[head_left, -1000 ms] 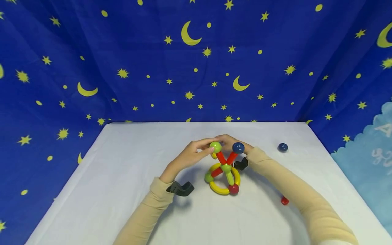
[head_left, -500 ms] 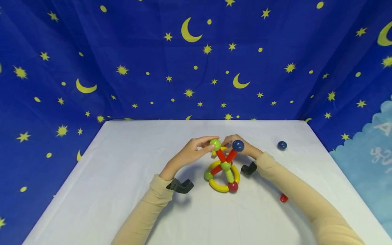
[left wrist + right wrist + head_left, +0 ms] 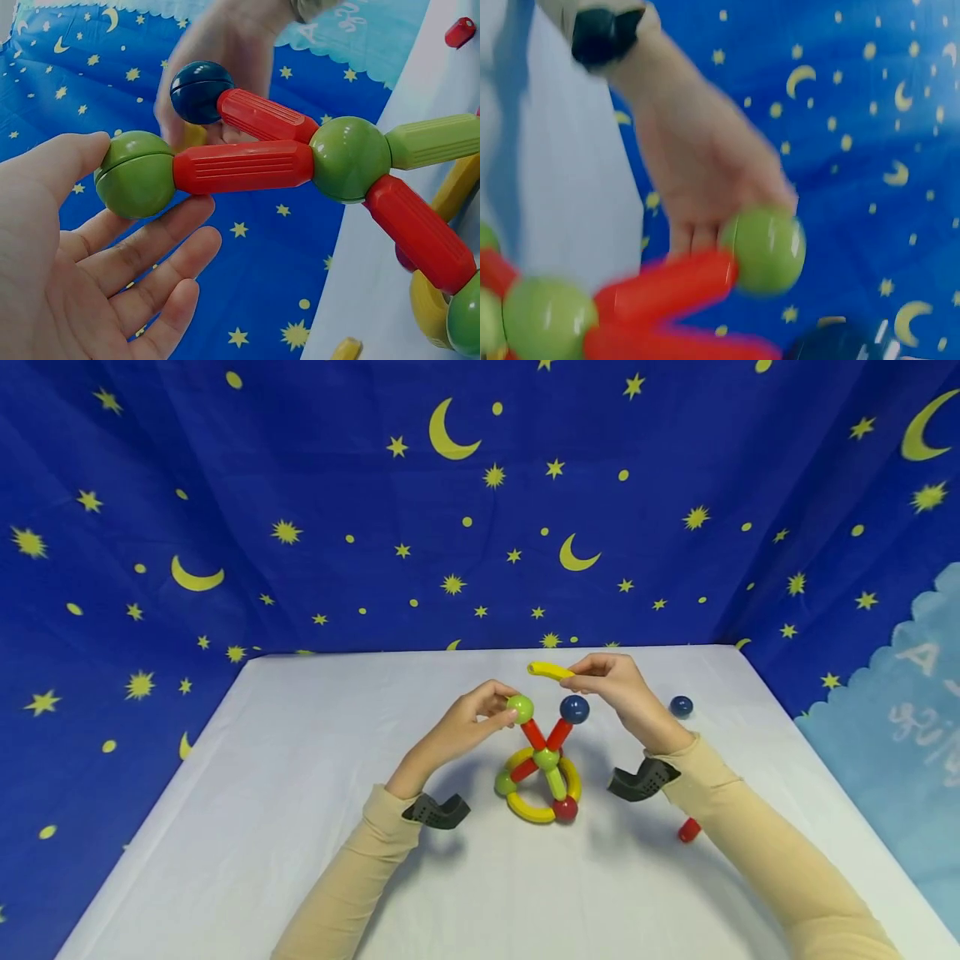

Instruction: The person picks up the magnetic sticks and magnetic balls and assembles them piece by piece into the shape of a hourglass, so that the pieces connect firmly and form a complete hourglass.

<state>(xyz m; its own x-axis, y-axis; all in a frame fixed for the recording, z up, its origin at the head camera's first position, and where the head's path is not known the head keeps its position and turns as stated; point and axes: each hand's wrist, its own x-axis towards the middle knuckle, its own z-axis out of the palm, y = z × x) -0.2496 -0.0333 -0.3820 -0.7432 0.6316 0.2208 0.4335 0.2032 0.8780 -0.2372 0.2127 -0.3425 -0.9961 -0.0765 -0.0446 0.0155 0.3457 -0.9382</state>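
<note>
A ball-and-rod structure of a magnetic-looking building toy stands on the table, its base a yellow ring (image 3: 530, 812) of curved rods with a red ball (image 3: 566, 809). From a central green ball (image 3: 546, 758) two red rods rise in a V, topped by a green ball (image 3: 520, 709) and a blue ball (image 3: 574, 709). My left hand (image 3: 467, 727) pinches that upper green ball between thumb and index finger; the left wrist view shows its other fingers below. Beyond the blue ball, my right hand (image 3: 622, 693) holds a curved yellow rod (image 3: 548, 671) by one end, raised above the table.
On the right of the white table (image 3: 300, 735) lie a loose blue ball (image 3: 681, 707) and a red rod (image 3: 688, 831), partly hidden by the right forearm. A yellow piece (image 3: 347, 349) lies on the table in the left wrist view. A starry blue cloth (image 3: 480, 527) hangs behind.
My right hand has come up and right from behind the structure, bringing the curved yellow rod with it. The left hand stays on the green ball.
</note>
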